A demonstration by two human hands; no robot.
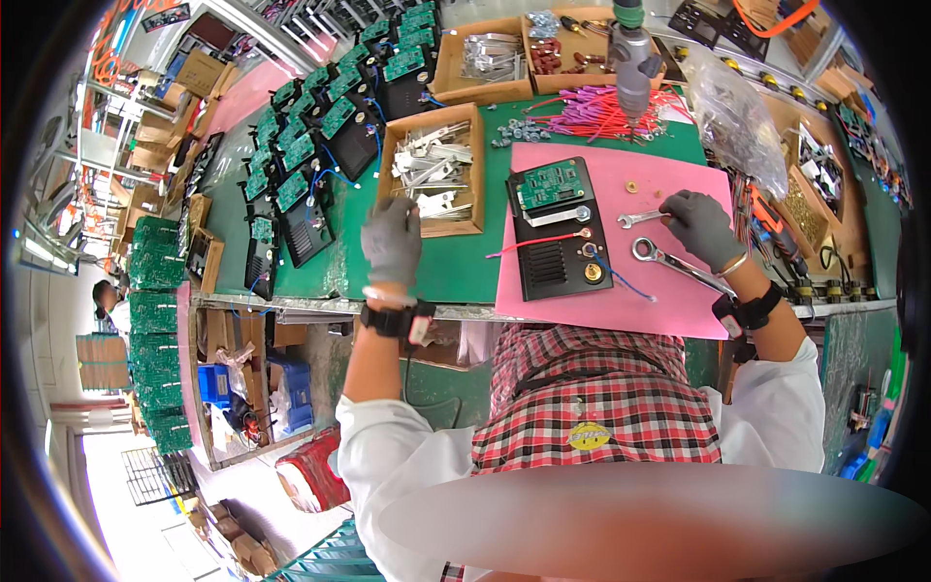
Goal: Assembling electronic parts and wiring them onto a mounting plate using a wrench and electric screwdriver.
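Note:
My left hand (392,244), in a grey glove, is at the near left corner of a cardboard box (452,229) of flat metal brackets (433,160). Its fingers are curled together, and what they hold, if anything, is hidden. Also gloved, my right hand (702,229) pinches the end of a small wrench (640,219) above a pink mat (640,315). A larger ratchet wrench (679,264) lies below it. Left of the wrenches rests a black plate (543,267) bearing a green circuit board (550,187), a metal strip (557,216), a red cable (543,241) and a brass nut (593,273).
Rows of black plates with green boards (295,150) fill the left side. A power screwdriver (632,73) hangs over purple-and-red cables (601,112). Behind are boxes of metal parts (493,58) and red-handled pieces (553,56). A plastic bag (739,126) and an orange-and-black tool (766,215) lie right.

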